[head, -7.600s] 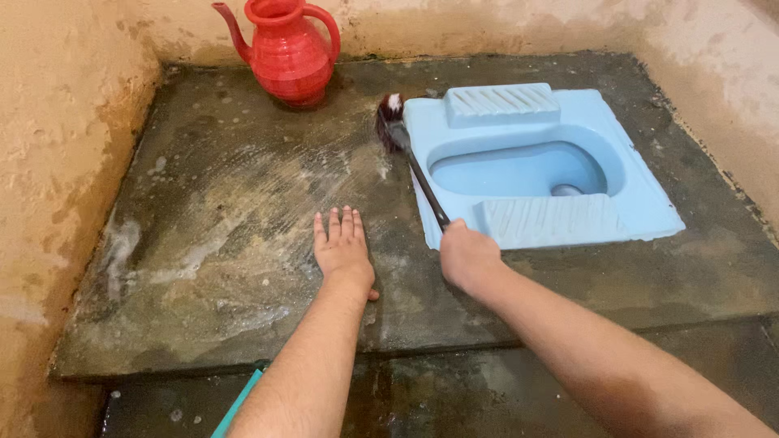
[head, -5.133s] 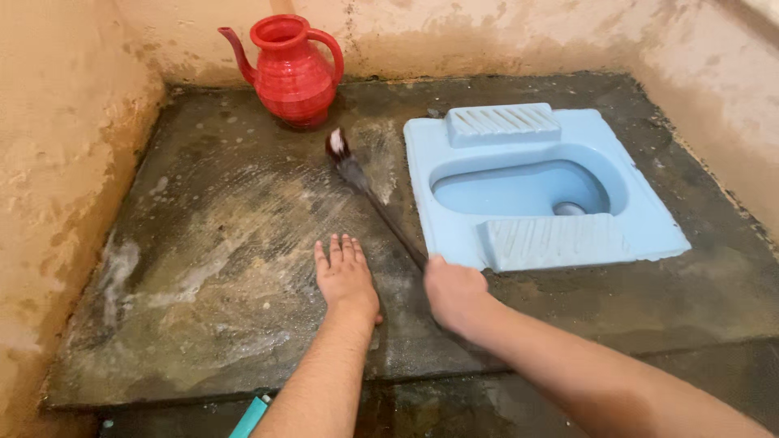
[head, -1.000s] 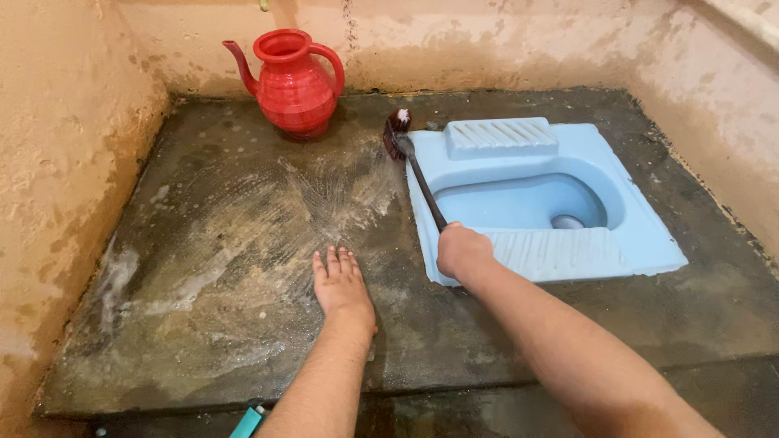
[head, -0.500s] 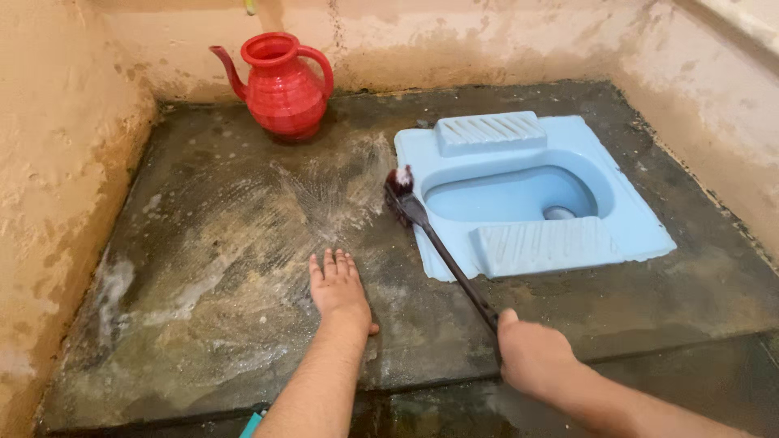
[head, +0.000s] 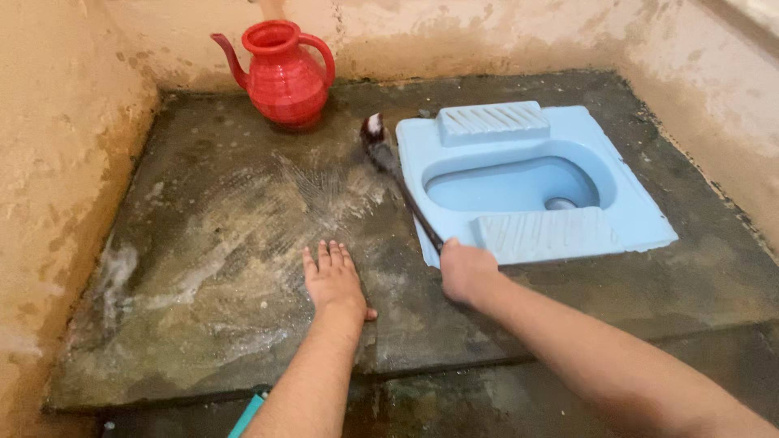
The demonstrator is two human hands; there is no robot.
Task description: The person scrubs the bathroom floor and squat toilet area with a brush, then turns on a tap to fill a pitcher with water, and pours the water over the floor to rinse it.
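On wet floor [head: 243,203], L hand [head: 333,280] fingers flat/spread; R hand [head: 466,272] fingers clenched on brush [head: 398,178].

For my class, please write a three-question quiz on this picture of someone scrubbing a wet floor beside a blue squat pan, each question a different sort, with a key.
1. True or false: the left hand lies flat, palm down, on the wet floor.
2. Multiple choice: the head of the brush is A) inside the bowl of the squat pan, B) on the floor beside the pan's left edge, C) touching the red jug.
3. Fill in: the right hand grips the brush by its dark ____.

Key: 1 true; 2 B; 3 handle.
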